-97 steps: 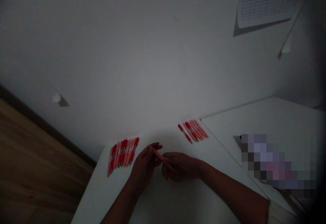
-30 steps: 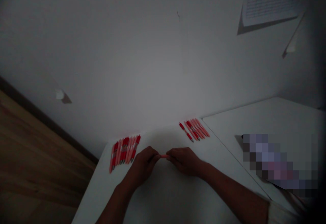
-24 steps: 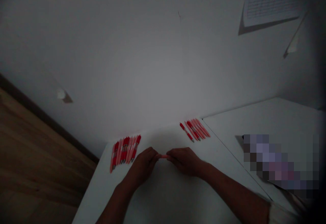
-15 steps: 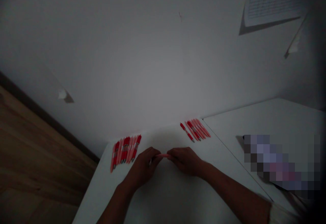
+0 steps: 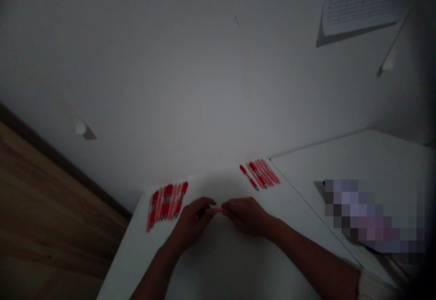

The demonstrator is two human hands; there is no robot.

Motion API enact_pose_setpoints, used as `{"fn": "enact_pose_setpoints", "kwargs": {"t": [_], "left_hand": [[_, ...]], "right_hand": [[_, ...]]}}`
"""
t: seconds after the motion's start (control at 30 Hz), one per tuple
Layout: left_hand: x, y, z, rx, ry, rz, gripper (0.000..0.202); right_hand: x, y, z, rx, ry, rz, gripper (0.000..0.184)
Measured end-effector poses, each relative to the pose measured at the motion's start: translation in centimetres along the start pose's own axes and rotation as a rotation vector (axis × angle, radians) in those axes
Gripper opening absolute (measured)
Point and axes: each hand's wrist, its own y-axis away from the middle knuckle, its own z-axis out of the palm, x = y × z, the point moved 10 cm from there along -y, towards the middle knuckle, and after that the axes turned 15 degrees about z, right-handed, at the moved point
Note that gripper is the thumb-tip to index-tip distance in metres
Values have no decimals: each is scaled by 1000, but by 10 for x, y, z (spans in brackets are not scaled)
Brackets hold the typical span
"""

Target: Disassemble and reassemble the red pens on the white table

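A pink pen (image 5: 219,209) lies level between my two hands, over the white table. My left hand (image 5: 195,218) pinches its left end, and my right hand (image 5: 245,216) grips the right end; only the short middle stretch shows. To the left of my left hand, a row of several red and pink pens (image 5: 166,202) lies side by side. Beyond my right hand is a second group of pink and red pens (image 5: 260,173), with one red pen (image 5: 249,177) slightly apart at its left.
The white table (image 5: 136,250) meets a pale wall (image 5: 204,86) at the back. A seam runs along its right part, where a blurred-out object (image 5: 371,222) lies. Wooden boards (image 5: 51,209) are at the lower left. A printed sheet (image 5: 361,4) hangs on the wall.
The fingers of my left hand have shifted slightly on the pen. My right hand keeps its grip, and the pens on the table lie as before. The view has moved a little.
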Motion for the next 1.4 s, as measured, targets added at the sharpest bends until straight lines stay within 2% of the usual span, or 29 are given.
{"fn": "enact_pose_setpoints", "kwargs": {"t": [0.37, 0.57, 0.63, 0.8, 1.0, 1.13, 1.3, 1.4], "left_hand": [[-11, 1, 4, -82, -185, -70, 31], [0, 0, 2, -26, -100, -11, 24], [-2, 0, 4, -40, -81, -30, 21], [-13, 2, 6, -66, -124, -99, 31], [-9, 2, 2, -3, -38, -42, 25], [-10, 2, 3, -11, -29, -56, 17], [-17, 4, 2, -13, -92, -139, 27], [-16, 4, 1, -8, -114, -133, 28]], "right_hand": [[3, 0, 3, 28, 36, 6, 26], [4, -1, 1, 56, 25, 13, 23], [4, -1, 1, 54, 35, 10, 23], [3, -1, 1, 53, 48, 14, 23], [4, -1, -1, 61, 32, 19, 24], [5, -1, 0, 60, 30, 22, 24], [4, -2, 1, 60, 39, 27, 23], [3, -1, -1, 58, 38, 24, 24]]}}
